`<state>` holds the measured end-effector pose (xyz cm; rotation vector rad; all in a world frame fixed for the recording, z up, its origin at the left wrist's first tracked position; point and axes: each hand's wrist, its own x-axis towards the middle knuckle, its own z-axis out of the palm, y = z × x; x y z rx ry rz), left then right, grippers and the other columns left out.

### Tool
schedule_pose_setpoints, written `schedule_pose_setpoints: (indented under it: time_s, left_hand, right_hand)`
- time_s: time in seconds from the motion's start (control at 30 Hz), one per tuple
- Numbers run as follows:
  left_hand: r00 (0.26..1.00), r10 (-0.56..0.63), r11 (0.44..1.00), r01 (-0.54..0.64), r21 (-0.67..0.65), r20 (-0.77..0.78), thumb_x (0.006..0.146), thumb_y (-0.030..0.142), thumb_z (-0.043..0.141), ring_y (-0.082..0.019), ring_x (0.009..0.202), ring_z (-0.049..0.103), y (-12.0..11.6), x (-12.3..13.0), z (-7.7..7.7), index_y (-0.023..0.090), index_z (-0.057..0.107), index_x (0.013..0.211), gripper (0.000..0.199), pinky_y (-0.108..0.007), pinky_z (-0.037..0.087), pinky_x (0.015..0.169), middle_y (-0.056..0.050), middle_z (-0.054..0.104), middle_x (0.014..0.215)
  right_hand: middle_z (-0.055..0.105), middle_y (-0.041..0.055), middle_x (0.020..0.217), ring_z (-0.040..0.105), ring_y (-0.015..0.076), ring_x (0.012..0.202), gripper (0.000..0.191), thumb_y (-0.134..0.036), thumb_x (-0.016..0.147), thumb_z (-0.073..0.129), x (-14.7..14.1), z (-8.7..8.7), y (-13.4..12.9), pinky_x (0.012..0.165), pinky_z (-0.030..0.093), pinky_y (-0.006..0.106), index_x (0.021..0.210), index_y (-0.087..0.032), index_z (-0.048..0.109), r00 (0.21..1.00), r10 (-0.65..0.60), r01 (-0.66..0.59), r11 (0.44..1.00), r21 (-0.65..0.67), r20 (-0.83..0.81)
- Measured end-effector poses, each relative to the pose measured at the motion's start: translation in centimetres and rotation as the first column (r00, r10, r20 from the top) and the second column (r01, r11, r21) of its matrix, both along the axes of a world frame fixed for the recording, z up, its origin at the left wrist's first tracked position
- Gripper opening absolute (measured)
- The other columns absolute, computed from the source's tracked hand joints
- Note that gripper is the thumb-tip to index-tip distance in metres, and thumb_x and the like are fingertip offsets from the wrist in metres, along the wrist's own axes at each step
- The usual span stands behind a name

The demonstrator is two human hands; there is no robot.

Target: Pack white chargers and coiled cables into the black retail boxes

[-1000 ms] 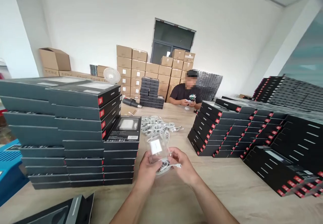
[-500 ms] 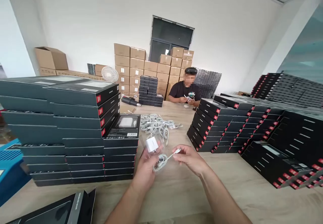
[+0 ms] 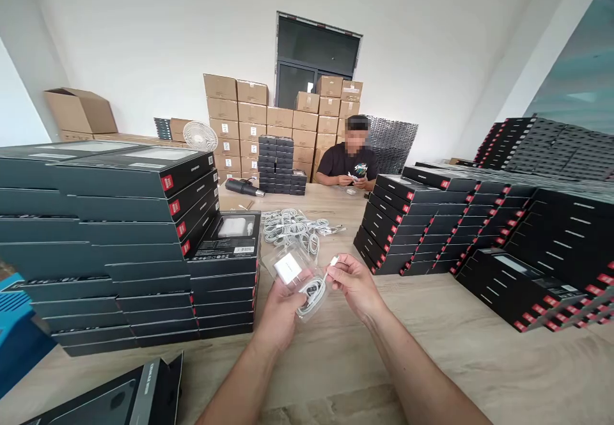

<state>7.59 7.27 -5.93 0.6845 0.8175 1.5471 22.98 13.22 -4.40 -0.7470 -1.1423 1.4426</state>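
My left hand [image 3: 283,310] grips a clear plastic tray [image 3: 272,262] from below, its thumb pressed on a coiled white charging cable [image 3: 314,292]. A white power adapter [image 3: 288,268] with prongs sits in the upper part of the tray. The coil lies over the tray's lower right part. Between thumb and fingers, my right hand [image 3: 352,284] pinches the cable's white plug end, which points upward just right of the tray. Beyond the tray, a heap of white cables [image 3: 292,224] lies on the wooden table [image 3: 336,367].
Stacked black boxes [image 3: 134,239] rise on my left, and more stacks of black boxes [image 3: 407,220] line the right. An opened black box [image 3: 115,393] lies at the lower left. Across the table sits a person [image 3: 350,163] near a heat gun [image 3: 244,186]. Cardboard cartons [image 3: 268,118] stand behind.
The coil has moved up onto the tray with my left thumb over it. My right hand has brought the plug end closer to the tray, and it now points more upward.
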Motion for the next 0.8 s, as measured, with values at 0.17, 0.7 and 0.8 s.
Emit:
schedule_pose_setpoints:
  time_s: [0.17, 0.7, 0.8]
  left_hand:
    - [0.998, 0.060, 0.998, -0.061, 0.015, 0.036, 0.051, 0.013, 0.078, -0.031, 0.106, 0.067, -0.3, -0.3, 0.4, 0.017, 0.071, 0.102, 0.052, -0.035, 0.051, 0.083, -0.009, 0.076, 0.105]
    - [0.996, 0.089, 0.996, -0.089, 0.001, -0.021, 0.049, -0.002, 0.067, -0.034, 0.119, 0.063, 0.9, 0.5, -1.6, 0.019, 0.065, 0.103, 0.058, -0.041, 0.051, 0.092, -0.010, 0.076, 0.108]
    - [0.996, 0.088, 0.996, -0.088, 0.000, -0.019, 0.050, 0.000, 0.065, -0.035, 0.118, 0.064, 0.9, 0.5, -1.8, 0.019, 0.064, 0.105, 0.058, -0.042, 0.052, 0.090, -0.011, 0.075, 0.110]
  right_hand:
    - [0.059, -0.0044, 0.061, 0.049, 0.0093, 0.050, 0.035, -0.042, 0.067, 0.085, -0.8, -0.8, -0.2, 0.046, 0.036, 0.022, 0.085, -0.020, 0.065, 0.998, -0.024, 0.014, 0.990, 0.138, 0.065]
    - [0.066, -0.0003, 0.078, 0.054, 0.0121, 0.059, 0.042, -0.049, 0.061, 0.085, -0.7, -1.8, 0.6, 0.058, 0.047, 0.028, 0.087, -0.023, 0.064, 0.994, -0.087, 0.087, 0.996, -0.002, -0.062]
    - [0.066, 0.0001, 0.077, 0.054, 0.0124, 0.059, 0.040, -0.046, 0.062, 0.085, -0.4, -1.8, 0.6, 0.056, 0.046, 0.027, 0.087, -0.022, 0.065, 0.996, -0.080, 0.080, 0.997, -0.001, -0.028]
